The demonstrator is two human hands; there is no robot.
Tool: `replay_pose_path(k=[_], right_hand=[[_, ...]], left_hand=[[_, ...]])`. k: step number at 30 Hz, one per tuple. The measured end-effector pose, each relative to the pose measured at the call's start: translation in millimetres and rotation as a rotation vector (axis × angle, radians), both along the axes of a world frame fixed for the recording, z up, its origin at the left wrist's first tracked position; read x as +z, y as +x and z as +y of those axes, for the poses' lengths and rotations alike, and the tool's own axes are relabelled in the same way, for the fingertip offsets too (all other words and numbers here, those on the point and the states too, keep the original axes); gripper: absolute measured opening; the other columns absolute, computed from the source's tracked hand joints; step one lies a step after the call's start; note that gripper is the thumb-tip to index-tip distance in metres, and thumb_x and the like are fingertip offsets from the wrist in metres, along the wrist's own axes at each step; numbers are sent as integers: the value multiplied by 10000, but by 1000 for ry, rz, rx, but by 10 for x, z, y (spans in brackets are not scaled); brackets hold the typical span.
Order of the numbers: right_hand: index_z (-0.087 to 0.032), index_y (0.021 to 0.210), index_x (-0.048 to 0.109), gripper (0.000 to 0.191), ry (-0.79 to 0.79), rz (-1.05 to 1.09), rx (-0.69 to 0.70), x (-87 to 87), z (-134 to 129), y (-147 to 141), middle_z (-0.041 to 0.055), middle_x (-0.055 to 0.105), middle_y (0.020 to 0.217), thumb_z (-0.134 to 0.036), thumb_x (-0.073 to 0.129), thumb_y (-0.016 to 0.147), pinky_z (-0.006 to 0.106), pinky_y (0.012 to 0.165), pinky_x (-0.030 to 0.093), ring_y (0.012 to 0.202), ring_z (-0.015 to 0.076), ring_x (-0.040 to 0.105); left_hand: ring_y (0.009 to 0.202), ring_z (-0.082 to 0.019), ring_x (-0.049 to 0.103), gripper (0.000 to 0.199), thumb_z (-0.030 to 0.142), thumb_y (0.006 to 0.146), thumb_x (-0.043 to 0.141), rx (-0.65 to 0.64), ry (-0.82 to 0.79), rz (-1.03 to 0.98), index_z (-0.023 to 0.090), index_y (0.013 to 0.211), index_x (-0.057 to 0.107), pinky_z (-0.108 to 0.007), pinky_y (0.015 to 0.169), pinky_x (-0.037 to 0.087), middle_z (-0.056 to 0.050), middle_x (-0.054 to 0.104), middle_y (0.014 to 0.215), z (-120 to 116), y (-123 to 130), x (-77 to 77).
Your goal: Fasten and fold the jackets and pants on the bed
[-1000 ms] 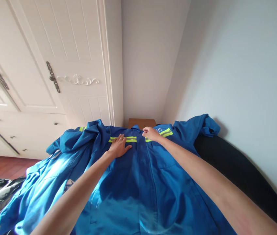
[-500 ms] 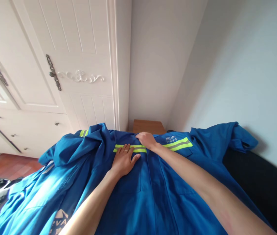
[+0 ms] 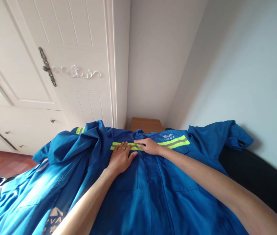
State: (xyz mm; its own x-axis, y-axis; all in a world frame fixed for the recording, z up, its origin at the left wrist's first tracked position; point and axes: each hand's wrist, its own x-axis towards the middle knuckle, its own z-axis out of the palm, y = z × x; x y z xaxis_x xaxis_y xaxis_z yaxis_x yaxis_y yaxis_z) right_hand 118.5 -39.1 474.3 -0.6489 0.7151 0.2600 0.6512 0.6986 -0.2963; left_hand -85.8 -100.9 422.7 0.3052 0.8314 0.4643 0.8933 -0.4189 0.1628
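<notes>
A blue work jacket (image 3: 138,195) with a yellow-green reflective stripe (image 3: 175,143) across its chest lies spread out before me, front side up. My left hand (image 3: 121,157) rests flat on the cloth at the left part of the stripe, fingers spread and a ring on one finger. Just right of it, my right hand (image 3: 150,146) lies over the stripe near the front placket, fingers stretched out to the left. Both hands press on the fabric without gripping it. White lettering and a logo show on the right chest, above the stripe.
Another blue garment (image 3: 42,182) with white print lies bunched on the left. A white wardrobe (image 3: 84,107) with dark metal handles stands behind it. A small wooden piece of furniture (image 3: 147,124) sits in the corner, and a black surface (image 3: 251,179) extends along the right wall.
My right hand has let go of the collar area and come down onto the stripe, its fingers now straightened. My left hand stays on the stripe. The view has shifted slightly.
</notes>
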Motion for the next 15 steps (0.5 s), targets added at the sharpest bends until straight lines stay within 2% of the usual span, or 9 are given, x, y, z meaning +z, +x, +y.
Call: replay_pose_path(k=[3, 6, 9, 12, 15], right_hand=[[-262, 1229, 687, 377, 64, 146, -254, 184, 174, 127, -1, 685, 1287, -176, 441, 956, 301, 1070, 435, 1223, 167, 609], [-198, 1200, 674, 343, 118, 182, -492, 339, 464, 322, 77, 684, 1266, -185, 428, 962, 334, 1035, 442, 1190, 206, 615], [-146, 1146, 669, 317, 100, 171, -660, 378, 759, 514, 154, 697, 1184, -230, 421, 967, 391, 958, 472, 1113, 263, 643], [-135, 895, 719, 204, 7, 100, -712, 313, 974, 626, 162, 741, 954, -321, 662, 835, 384, 827, 516, 928, 296, 695], [-160, 658, 687, 258, -46, 61, -671, 237, 1100, 658, 103, 726, 728, -381, 820, 660, 345, 718, 526, 736, 264, 698]], left_hand=[[1439, -305, 383, 647, 615, 990, 274, 3, -9, -21, 183, 1377, 560, -487, 1182, 289, -147, 499, 1494, 2, -4, -4], [1445, -296, 375, 627, 613, 988, 291, 8, -21, -39, 205, 1380, 559, -482, 1187, 285, -130, 489, 1505, 2, -8, -5], [1446, -304, 371, 635, 606, 990, 299, 5, -39, -44, 185, 1393, 552, -489, 1186, 292, -146, 471, 1515, 6, -13, -3], [1442, -309, 378, 624, 596, 992, 312, 0, -40, -51, 184, 1388, 560, -501, 1186, 296, -150, 480, 1506, 13, -19, 1], [1438, -303, 386, 615, 592, 994, 312, 4, -40, -58, 188, 1377, 572, -494, 1189, 295, -141, 492, 1500, 20, -26, 6]])
